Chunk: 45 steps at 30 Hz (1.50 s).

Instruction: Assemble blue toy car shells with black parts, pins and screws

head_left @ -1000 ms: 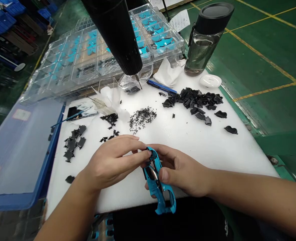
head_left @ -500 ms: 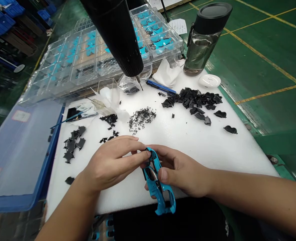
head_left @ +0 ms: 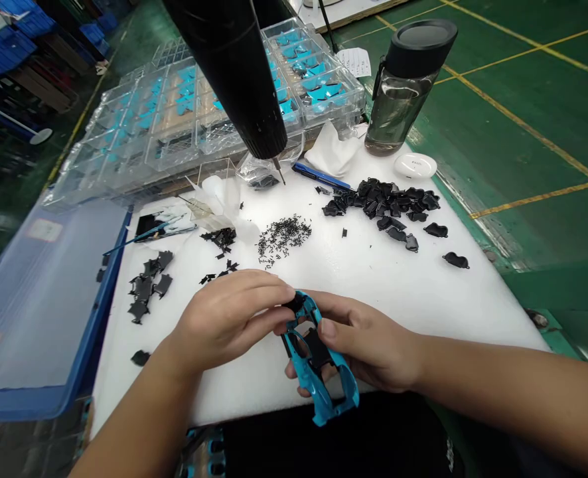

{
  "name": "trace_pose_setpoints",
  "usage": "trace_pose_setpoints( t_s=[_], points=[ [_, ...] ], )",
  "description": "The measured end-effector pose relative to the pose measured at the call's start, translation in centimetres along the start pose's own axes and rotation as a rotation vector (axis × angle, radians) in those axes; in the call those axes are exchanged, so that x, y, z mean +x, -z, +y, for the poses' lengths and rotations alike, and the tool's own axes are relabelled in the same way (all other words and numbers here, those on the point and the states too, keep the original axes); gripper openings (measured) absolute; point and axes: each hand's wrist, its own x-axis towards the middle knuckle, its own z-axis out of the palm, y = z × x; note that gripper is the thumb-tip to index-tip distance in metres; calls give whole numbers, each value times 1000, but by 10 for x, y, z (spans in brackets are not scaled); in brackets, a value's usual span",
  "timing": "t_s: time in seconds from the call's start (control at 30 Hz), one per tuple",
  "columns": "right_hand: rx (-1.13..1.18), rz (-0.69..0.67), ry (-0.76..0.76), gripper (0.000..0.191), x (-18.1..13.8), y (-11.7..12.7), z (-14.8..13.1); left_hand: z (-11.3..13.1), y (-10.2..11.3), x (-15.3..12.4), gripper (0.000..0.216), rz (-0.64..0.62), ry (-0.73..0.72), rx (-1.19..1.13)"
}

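Observation:
A bright blue plastic frame (head_left: 302, 373) with oblong openings is held over the front of the white work surface. My right hand (head_left: 373, 342) grips its right side, thumb on top and fingers beneath. My left hand (head_left: 234, 318) is closed at its upper end, fingertips on a black part (head_left: 298, 302) seated there. Another black piece (head_left: 318, 348) shows within the frame's opening. Above hangs a black electric screwdriver (head_left: 244, 86), its thin bit pointing down. Tiny black screws (head_left: 285, 234) lie scattered below the bit.
Black curved parts (head_left: 381, 199) are heaped at the right, and flat black pieces (head_left: 145, 287) lie left. Behind stand clear compartment boxes (head_left: 174, 133) with blue parts. A water bottle (head_left: 403, 93), white case (head_left: 415, 165) and blue pen-like tool (head_left: 321, 176) sit at the back right.
The blue frame has turned a little, so its opening and the black piece inside show more. My left fingers have shifted slightly at its upper end.

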Motion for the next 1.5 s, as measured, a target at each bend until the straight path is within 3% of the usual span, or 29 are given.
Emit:
trace_pose_setpoints(
  t_s=[0.13, 0.47, 0.73, 0.83, 1.0, 1.13, 1.23, 1.37, 1.5],
  points=[
    [87, -17, 13, 29, -1, -1, -1, -2, 0, -2, 32, -1, 71, -98],
    [163, -13, -4, 32, -1, -1, -5, -5, 6, -2, 34, -68, 128, -268],
    [134, -9, 9, 36, -1, -1, -5, -8, 0, -8, 57, -27, 176, -390],
    [121, 10, 21, 35, 0, -2, -5, -8, 0, -7, 51, -73, 146, -354],
    [93, 27, 7, 38, 0, -3, -5, -8, -1, -4, 64, -42, 157, -326],
    [59, 26, 12, 40, -1, -3, -4, -7, -3, -4, 61, -84, 135, -273],
    [58, 38, 3, 40, 0, -3, -4, -7, -2, -4, 66, -30, 118, -297],
    [68, 64, -1, 35, -1, -5, -5, -7, -1, -4, 62, -52, 124, -291],
    [88, 69, 6, 34, -1, -5, -7, -11, -2, -8, 60, 158, 159, -380]
  ],
)
